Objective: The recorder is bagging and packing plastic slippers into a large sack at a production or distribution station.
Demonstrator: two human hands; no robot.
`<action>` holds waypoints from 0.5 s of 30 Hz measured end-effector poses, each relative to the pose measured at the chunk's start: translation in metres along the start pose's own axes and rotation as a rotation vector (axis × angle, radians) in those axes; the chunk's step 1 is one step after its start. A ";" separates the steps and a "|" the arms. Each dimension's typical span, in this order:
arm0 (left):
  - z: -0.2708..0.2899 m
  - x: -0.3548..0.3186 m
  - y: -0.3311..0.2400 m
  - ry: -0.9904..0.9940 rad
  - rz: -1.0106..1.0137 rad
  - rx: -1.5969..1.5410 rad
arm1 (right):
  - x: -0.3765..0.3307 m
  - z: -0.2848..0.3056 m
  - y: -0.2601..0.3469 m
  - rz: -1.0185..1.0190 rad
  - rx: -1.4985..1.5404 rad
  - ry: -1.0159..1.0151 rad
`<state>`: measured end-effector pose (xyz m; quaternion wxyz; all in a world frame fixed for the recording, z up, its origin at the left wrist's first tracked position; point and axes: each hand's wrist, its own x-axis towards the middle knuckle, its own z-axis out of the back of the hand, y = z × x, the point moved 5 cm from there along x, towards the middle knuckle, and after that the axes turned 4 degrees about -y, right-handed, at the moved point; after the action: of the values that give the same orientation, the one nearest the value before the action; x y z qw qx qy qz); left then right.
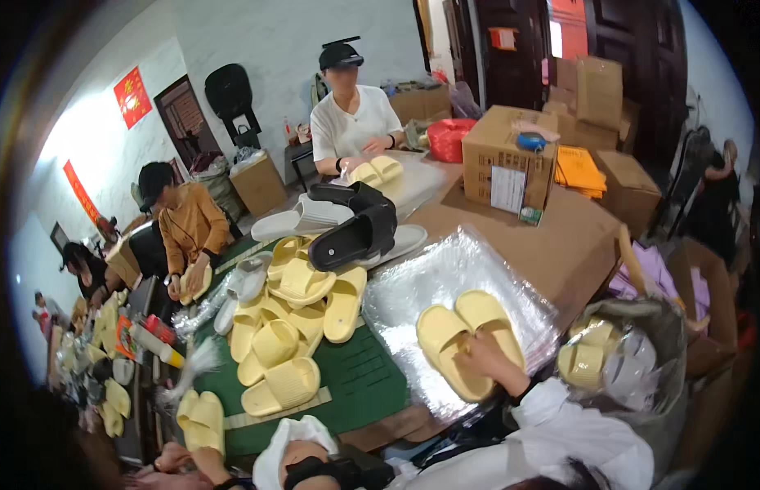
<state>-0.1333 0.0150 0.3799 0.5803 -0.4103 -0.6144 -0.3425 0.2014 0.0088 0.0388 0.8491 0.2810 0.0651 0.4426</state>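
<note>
My right hand point(490, 361), in a white sleeve with a black wristband, is closed on a pair of pale yellow slide slippers point(439, 336), its fingers at the straps. The pair rests on a stack of clear plastic bags point(388, 302). At the bottom edge, a rounded patch of skin shows beside white material point(275, 447) and a black band; I cannot make out whether this is my left hand. Left of the bags, yellow slippers point(282, 385) lie heaped on a green mat point(359, 384), with black slippers point(347, 237) and white slippers point(302, 219) on top.
A cardboard box point(502, 151) stands at the table's far right. An open sack point(588, 392) of slippers sits near right. Across the table, a person in a white shirt point(355, 122) handles yellow slippers. Another in orange point(196, 216) works at left. Someone's hands point(202, 461) hold slippers at lower left.
</note>
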 end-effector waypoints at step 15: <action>-0.033 -0.186 0.154 0.776 0.517 0.578 | -0.006 -0.016 -0.014 0.035 -0.111 -0.112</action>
<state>0.0180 0.0312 0.1896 0.9186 -0.2154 -0.3038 -0.1323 0.2019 0.0043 0.0174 0.8577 0.2589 -0.0119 0.4440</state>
